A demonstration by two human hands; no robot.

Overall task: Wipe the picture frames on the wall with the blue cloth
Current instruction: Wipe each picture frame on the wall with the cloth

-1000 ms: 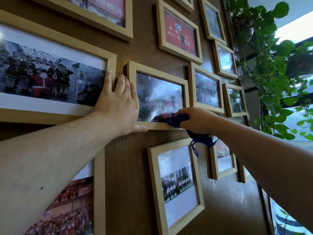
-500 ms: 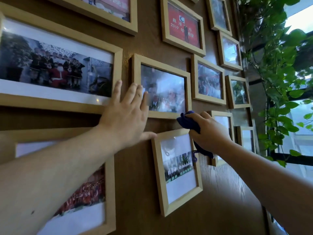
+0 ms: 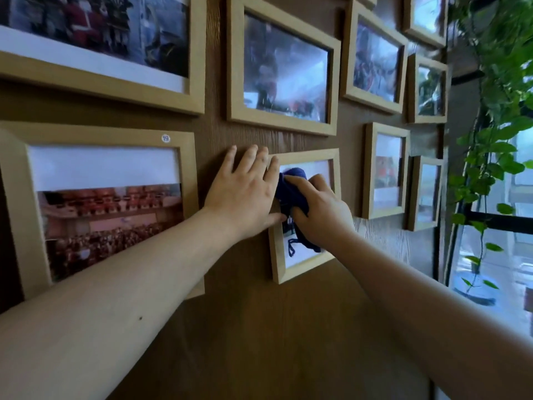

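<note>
Several light wooden picture frames hang on a brown wood-grain wall (image 3: pixel 259 327). A small upright frame (image 3: pixel 277 255) sits at the centre, below a wider landscape frame (image 3: pixel 281 127). My right hand (image 3: pixel 320 209) is closed on a dark blue cloth (image 3: pixel 291 192) and presses it against the small frame's glass. A loop of the cloth dangles over the lower glass. My left hand (image 3: pixel 245 194) lies flat with fingers spread on the wall and the small frame's left edge, its thumb touching the cloth.
A large frame (image 3: pixel 184 157) with a round "19" sticker hangs at the left. More small frames (image 3: pixel 366 168) hang to the right. A trailing green plant (image 3: pixel 496 111) hangs by the window at the far right, close to the outer frames.
Both hands have come down from the landscape frame to the small upright frame below it. The cloth now rests on that frame's glass, and the view has tilted lower.
</note>
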